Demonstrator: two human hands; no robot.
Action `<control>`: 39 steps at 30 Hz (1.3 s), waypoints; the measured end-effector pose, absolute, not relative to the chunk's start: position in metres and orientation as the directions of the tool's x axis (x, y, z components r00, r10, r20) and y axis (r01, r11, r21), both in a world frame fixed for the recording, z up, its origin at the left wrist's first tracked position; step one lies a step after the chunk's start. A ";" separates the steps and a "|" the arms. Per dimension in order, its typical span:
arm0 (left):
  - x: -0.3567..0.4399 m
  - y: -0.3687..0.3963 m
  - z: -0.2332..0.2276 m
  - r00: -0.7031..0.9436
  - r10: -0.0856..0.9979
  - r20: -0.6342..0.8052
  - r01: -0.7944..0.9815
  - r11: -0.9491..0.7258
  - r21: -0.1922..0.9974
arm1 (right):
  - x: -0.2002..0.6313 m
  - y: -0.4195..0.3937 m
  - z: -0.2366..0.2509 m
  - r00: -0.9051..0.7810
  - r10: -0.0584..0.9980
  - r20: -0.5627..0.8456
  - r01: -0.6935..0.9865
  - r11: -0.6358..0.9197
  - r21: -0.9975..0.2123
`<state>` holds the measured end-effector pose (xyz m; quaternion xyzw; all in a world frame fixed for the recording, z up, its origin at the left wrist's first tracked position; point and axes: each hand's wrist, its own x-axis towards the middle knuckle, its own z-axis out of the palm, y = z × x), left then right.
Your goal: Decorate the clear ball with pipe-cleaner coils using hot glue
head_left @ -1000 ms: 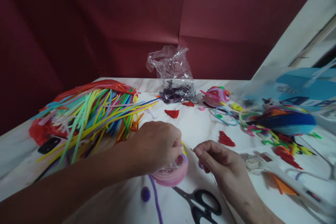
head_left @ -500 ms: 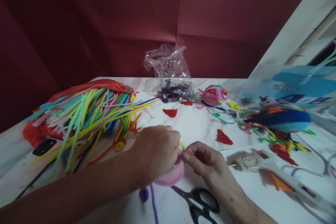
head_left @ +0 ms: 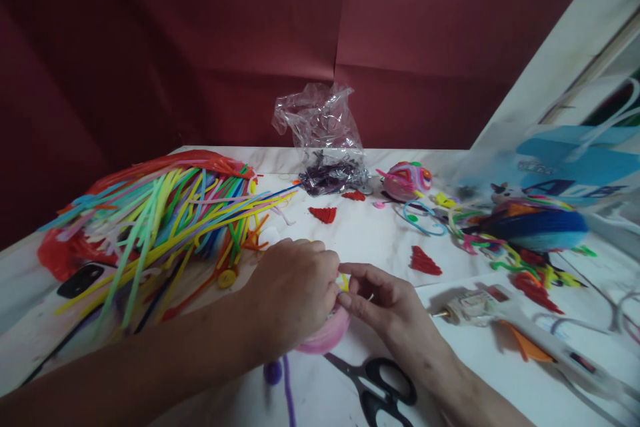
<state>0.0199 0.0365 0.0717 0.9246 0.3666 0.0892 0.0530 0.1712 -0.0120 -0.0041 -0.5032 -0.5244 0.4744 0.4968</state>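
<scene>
My left hand (head_left: 297, 297) is closed in a curled grip over a pink, rounded craft piece (head_left: 326, 337), hiding most of it. Thumb and forefinger of my right hand (head_left: 383, 307) come together around a short yellow pipe cleaner (head_left: 345, 280) at the right edge of that piece; a small purple bit shows by the thumb tip. Below the hands lie black-handled scissors (head_left: 373, 387), a purple pompom (head_left: 273, 372) and a purple pipe cleaner (head_left: 289, 390).
A heap of coloured pipe cleaners (head_left: 170, 213) lies left, beside a phone (head_left: 83, 279). Behind stand a clear plastic bag (head_left: 325, 140) and a striped round craft (head_left: 406, 180). Red ribbed pieces (head_left: 425, 261) are scattered about. On the right are a glue gun (head_left: 520, 320) and a blue-striped craft (head_left: 540, 230).
My right forefinger has lifted and straightened toward my left fist, parting a little from the thumb. My left hand keeps its grip on the pink piece. The view has shifted slightly.
</scene>
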 end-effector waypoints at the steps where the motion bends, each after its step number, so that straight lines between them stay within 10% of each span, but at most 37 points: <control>1: 0.020 0.036 0.072 0.715 0.687 0.132 0.668 -0.726 0.159 | 0.172 -0.011 -0.004 -0.009 0.999 0.033 0.057 0.033 -0.998; 6: 0.017 0.038 0.072 0.734 0.644 0.216 0.626 -0.765 0.150 | 0.176 -0.006 -0.004 -0.050 0.999 0.019 0.053 0.022 -0.998; 15: 0.013 0.044 0.055 0.581 0.802 0.135 0.609 -0.539 0.582 | 0.180 -0.008 -0.002 -0.132 0.991 0.009 -0.014 0.007 -1.000; 22: 0.013 0.044 0.057 0.618 0.780 0.104 0.577 -0.539 0.614 | 0.184 -0.008 -0.003 -0.121 0.992 0.030 0.011 0.031 -0.999; 32: 0.011 0.047 0.059 0.609 0.791 0.057 0.584 -0.496 0.642 | 0.182 -0.029 0.008 -0.139 0.873 0.468 0.527 0.466 -0.711; 39: 0.007 0.044 0.064 0.665 0.747 0.012 0.534 -0.487 0.691 | 0.177 -0.025 0.004 -0.209 0.804 0.557 0.526 0.572 -0.629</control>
